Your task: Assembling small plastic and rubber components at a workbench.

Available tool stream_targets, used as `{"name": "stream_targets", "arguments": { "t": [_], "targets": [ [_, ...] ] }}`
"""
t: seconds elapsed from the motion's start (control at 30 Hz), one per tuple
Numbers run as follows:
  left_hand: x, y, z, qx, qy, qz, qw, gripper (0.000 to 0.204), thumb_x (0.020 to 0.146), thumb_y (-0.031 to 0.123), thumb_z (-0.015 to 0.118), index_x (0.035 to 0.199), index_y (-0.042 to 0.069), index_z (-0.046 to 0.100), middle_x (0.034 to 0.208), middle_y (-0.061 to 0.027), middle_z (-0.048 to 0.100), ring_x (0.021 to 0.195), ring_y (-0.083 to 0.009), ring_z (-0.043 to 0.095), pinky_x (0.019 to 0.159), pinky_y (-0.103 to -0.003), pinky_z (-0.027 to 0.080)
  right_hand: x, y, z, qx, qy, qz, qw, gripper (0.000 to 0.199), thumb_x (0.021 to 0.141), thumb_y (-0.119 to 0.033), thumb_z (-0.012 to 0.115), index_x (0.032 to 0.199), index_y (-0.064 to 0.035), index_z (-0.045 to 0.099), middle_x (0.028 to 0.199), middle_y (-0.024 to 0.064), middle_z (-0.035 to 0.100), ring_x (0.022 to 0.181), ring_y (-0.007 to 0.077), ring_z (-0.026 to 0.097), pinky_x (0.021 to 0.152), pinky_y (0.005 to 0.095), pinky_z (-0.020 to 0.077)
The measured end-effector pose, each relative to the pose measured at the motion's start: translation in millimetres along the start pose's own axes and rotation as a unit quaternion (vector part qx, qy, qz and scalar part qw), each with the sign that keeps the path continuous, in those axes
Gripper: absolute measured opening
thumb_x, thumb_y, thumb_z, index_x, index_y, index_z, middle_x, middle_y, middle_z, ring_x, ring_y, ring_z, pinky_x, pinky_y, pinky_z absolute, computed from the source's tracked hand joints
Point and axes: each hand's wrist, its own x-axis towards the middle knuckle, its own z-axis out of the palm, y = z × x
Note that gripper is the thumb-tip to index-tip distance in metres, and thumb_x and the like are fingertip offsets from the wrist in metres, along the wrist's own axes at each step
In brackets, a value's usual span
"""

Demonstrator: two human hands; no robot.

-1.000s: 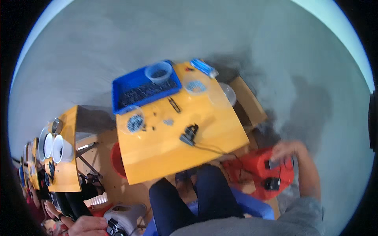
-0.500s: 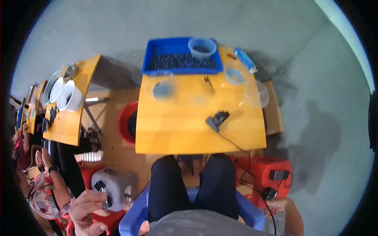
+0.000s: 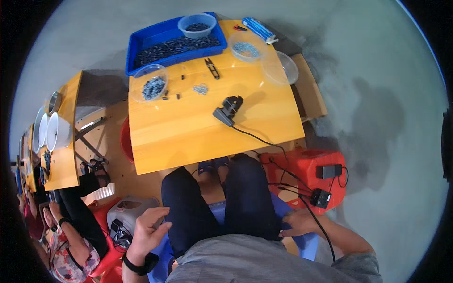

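From where I stand, the right hand point(image 3: 301, 223) has just come away from the red plastic stool point(image 3: 304, 162), where two black box-shaped devices point(image 3: 329, 171) lie with their cords; it is now down by the dark-trousered thigh and the arm of the blue plastic chair point(image 3: 309, 246). I cannot tell whether its fingers close on anything. The left hand point(image 3: 150, 229) has swung in beside the left thigh, fingers parted, with nothing visible in it. The two hands are well apart, so, as I judge it, nothing on the table is being worked at this moment. On the yellow tabletop point(image 3: 188, 146) sits a black corded device point(image 3: 228, 111), near a small heap of pale grey pieces point(image 3: 200, 89) and black-handled snips point(image 3: 212, 69); the blue rectangular tray point(image 3: 174, 61) stands at the far edge.
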Motion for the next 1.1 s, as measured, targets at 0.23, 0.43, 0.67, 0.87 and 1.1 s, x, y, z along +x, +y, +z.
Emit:
{"name": "stream_targets", "arguments": {
  "t": [0.23, 0.43, 0.67, 0.87, 1.1],
  "targets": [
    [28, -7, 27, 0.08, -0.085, 0.073, 0.99, 0.029, 0.075, 0.004, 0.072, 0.103, -0.002, 0.065, 0.104, -0.0201, 0.066, 0.099, -0.0359, 0.064, 0.088, -0.04, 0.05, -9, 36, 32, 0.291, 0.222, 0.058, 0.929, 0.027, 0.083, -0.024, 0.06, 0.091, 0.0011, 0.065, 0.086, 0.0182, 0.066, 0.087, 0.0357, 0.065, 0.08, 0.0449, 0.0511],
    [32, -20, 33, 0.093, -0.083, 0.036, 0.992, 0.029, 0.076, 0.005, 0.072, 0.103, -0.003, 0.064, 0.104, -0.0199, 0.066, 0.098, -0.0348, 0.064, 0.087, -0.039, 0.05, -18, 69, 15, 0.768, 0.256, 0.206, 0.55, 0.02, 0.09, -0.021, 0.058, 0.086, -0.0024, 0.063, 0.086, 0.0122, 0.068, 0.079, 0.0243, 0.066, 0.071, 0.0385, 0.0532],
    [25, -35, 37, 0.059, -0.049, -0.012, 0.997, 0.029, 0.076, 0.003, 0.071, 0.104, -0.003, 0.065, 0.103, -0.0187, 0.066, 0.094, -0.0312, 0.065, 0.082, -0.035, 0.051, -16, 52, 5, 0.753, 0.142, 0.121, 0.631, 0.027, 0.093, -0.033, 0.059, 0.086, -0.0069, 0.055, 0.066, 0.0054, 0.058, 0.048, 0.0175, 0.055, 0.042, 0.0312, 0.0447],
    [29, -39, 43, 0.05, -0.041, -0.004, 0.998, 0.026, 0.077, 0.001, 0.069, 0.103, -0.002, 0.065, 0.097, -0.0153, 0.067, 0.084, -0.0252, 0.065, 0.074, -0.032, 0.052, -41, 60, 26, 0.783, 0.149, 0.263, 0.543, 0.04, 0.09, -0.044, 0.062, 0.092, -0.0054, 0.056, 0.066, 0.0063, 0.058, 0.043, 0.0157, 0.05, 0.039, 0.0283, 0.0382],
    [34, -41, 45, 0.038, -0.007, -0.041, 0.998, 0.021, 0.079, 0.0, 0.066, 0.1, -0.003, 0.065, 0.09, -0.0109, 0.066, 0.078, -0.0166, 0.062, 0.07, -0.028, 0.05, -39, 71, 41, 0.813, 0.12, 0.148, 0.55, 0.037, 0.089, -0.039, 0.066, 0.098, -0.0029, 0.061, 0.081, 0.0113, 0.07, 0.05, 0.0144, 0.059, 0.037, 0.0234, 0.0378]
  ]
}}
